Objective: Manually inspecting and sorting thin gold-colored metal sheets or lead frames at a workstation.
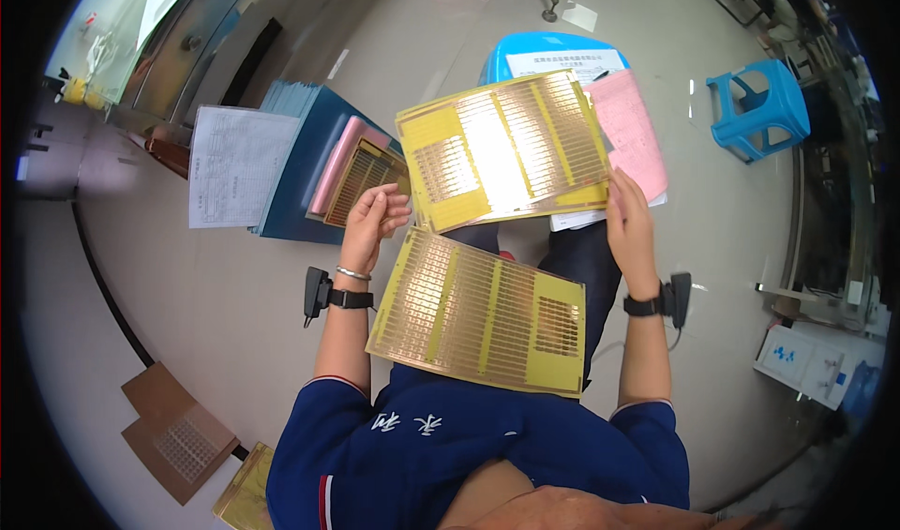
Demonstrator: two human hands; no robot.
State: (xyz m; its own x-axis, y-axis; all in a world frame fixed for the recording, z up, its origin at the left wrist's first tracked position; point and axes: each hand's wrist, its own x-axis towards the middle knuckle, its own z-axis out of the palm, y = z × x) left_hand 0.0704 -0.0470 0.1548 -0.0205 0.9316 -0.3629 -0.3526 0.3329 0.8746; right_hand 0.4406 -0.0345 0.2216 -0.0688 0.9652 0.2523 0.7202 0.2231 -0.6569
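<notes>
A yellow and copper circuit board panel (525, 146) lies tilted over a stool in front of me. My right hand (630, 221) grips its right edge, thumb and fingers at the lower right corner. Beyond the panel's left edge is my left hand (378, 213), its fingers loosely curled and apart, with nothing seen in them. A second, similar panel (478, 314) rests across my lap, its upper left corner close to the first panel's lower edge. Under the upper panel, another yellow edge (586, 197) shows at the right.
The blue stool (497, 57) carries papers and a pink sheet (630, 122). At left, a dark blue bin (286, 197) holds a pink item and smaller panels (361, 183), beside a printed sheet (234, 169). Another blue stool (761, 108) stands right; cardboard (173, 427) lies lower left.
</notes>
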